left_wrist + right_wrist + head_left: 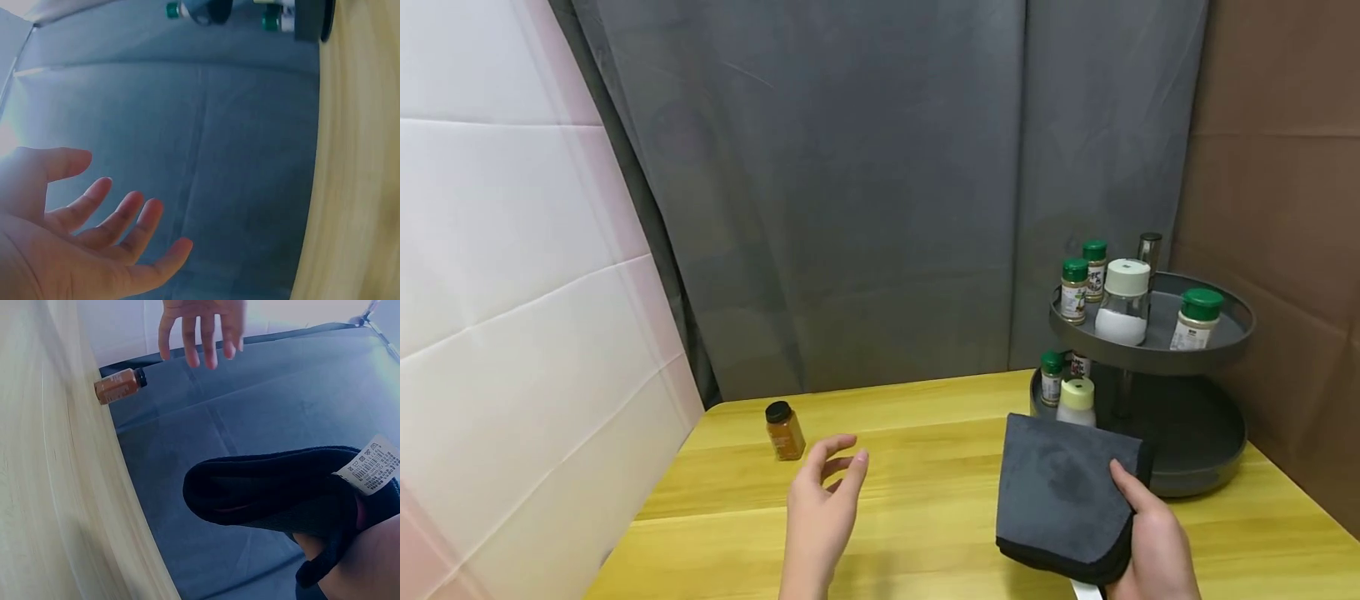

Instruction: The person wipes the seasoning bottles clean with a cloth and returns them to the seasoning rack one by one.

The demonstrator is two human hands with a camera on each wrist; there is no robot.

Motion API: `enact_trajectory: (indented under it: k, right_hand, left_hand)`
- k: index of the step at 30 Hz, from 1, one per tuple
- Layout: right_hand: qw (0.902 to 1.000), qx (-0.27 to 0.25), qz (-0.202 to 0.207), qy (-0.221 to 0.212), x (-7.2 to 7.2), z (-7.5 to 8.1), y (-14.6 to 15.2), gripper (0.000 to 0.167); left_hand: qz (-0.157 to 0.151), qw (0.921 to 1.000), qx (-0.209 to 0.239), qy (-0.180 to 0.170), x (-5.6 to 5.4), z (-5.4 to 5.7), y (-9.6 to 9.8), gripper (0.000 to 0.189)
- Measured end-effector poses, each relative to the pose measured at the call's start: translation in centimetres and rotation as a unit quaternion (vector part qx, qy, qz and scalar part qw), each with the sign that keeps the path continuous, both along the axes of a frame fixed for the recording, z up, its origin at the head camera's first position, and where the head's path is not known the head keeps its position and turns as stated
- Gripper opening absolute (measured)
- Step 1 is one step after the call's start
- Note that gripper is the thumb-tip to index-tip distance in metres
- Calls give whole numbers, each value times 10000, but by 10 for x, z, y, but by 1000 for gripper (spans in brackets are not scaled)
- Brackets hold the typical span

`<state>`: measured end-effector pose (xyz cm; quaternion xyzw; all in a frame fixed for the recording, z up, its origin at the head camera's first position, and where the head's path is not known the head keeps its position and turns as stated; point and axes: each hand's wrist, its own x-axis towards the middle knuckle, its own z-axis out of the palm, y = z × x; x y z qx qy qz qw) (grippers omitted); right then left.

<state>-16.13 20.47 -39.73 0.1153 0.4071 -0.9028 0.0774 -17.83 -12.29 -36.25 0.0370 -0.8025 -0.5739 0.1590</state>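
My right hand [1159,542] grips a folded dark grey cloth [1063,492], its thumb on top and a white printed tag [373,465] sticking out at one edge. The cloth is in the air in front of the two-tier rack. My left hand [826,508] is raised over the table, fingers loosely bent and holding nothing. In the left wrist view the left hand's fingers [134,234] are spread apart. A small spice jar [786,432] with a black cap and orange-brown contents stands just beyond the left hand, not touched.
A dark round two-tier rack [1153,358] stands at the right, bearing several green-capped jars, a white-lidded shaker [1124,304] and a yellow-lidded jar [1077,400]. The yellow wooden table [925,483] meets a grey curtain [850,208] behind, with pale and brown cloth walls at the sides.
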Motion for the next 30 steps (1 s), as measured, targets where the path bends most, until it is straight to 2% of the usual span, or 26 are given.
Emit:
enact_trajectory:
  k: [5, 10, 14, 18, 20, 23, 27, 30]
  right_hand:
    - [9993, 291, 71, 209, -5, 0, -5, 76]
    - [9965, 650, 183, 492, -14, 10, -15, 72]
    - [9938, 863, 297, 629, -31, 24, -31, 70]
    - [9880, 1110, 443, 979, -54, 35, -48, 66]
    - [9848, 1247, 506, 1099, -65, 38, -54, 64]
    - [9816, 1415, 567, 1146, -81, 41, -60, 62]
    - [9790, 1591, 634, 1102, -97, 41, -64, 61]
    - [9791, 1555, 689, 1114, -103, 38, -66, 62]
  left_hand:
    - [230, 9992, -305, -111, -23, 4, -32, 36]
    - [471, 9954, -821, -173, -60, 4, -65, 54]
    - [716, 9825, -1553, -732, -95, -4, -89, 81]
    - [740, 9652, -2084, -1398, -122, -13, -102, 102]
    - [710, 9588, -2247, -1587, -132, -18, -106, 105]
    - [721, 9544, -2338, -1711, -141, -25, -109, 105]
    - [768, 9554, -2281, -1711, -149, -33, -112, 106]
    - [850, 9566, -2231, -1673, -156, -40, -118, 101]
